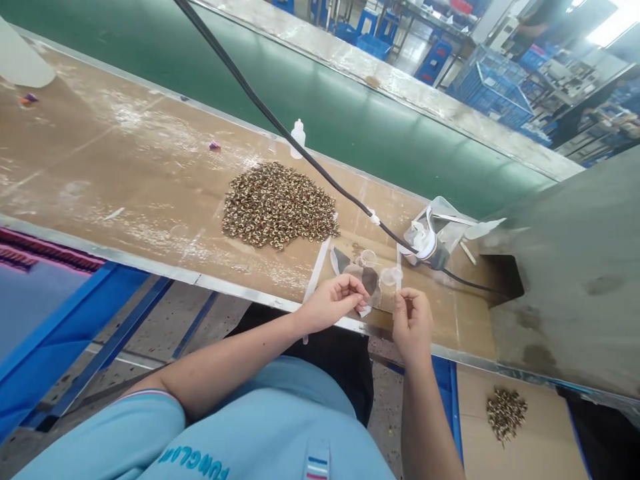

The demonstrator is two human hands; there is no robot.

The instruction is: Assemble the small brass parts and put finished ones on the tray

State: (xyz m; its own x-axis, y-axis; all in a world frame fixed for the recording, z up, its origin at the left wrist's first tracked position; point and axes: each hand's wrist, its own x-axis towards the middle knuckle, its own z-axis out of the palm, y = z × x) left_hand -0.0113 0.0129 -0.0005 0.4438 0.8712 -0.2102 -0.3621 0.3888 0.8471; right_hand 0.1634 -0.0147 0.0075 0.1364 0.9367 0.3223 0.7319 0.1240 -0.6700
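Observation:
My left hand (340, 301) hovers over the near edge of the bench, its fingers curled and thumb against the fingertips. What sits in that pinch, if anything, is too small to make out. A dark, stained cloth-like patch (371, 281) lies just beyond it. To the right, my right hand (413, 323) is also closed in a pinch, and its contents are hidden. Two small clear round cups are close by: one clear cup (369, 257) behind the patch, another clear cup (391, 276) between the hands. A large heap of small brass-coloured ring-like parts (277, 205) lies to the left.
A white squeeze bottle (298, 138) stands behind the heap. A black cable (260, 103) crosses above the bench to a taped fitting (431, 252) beside a clear tray (447, 217). A metal panel (575, 280) stands at right. A smaller heap of parts (506, 415) lies on cardboard below.

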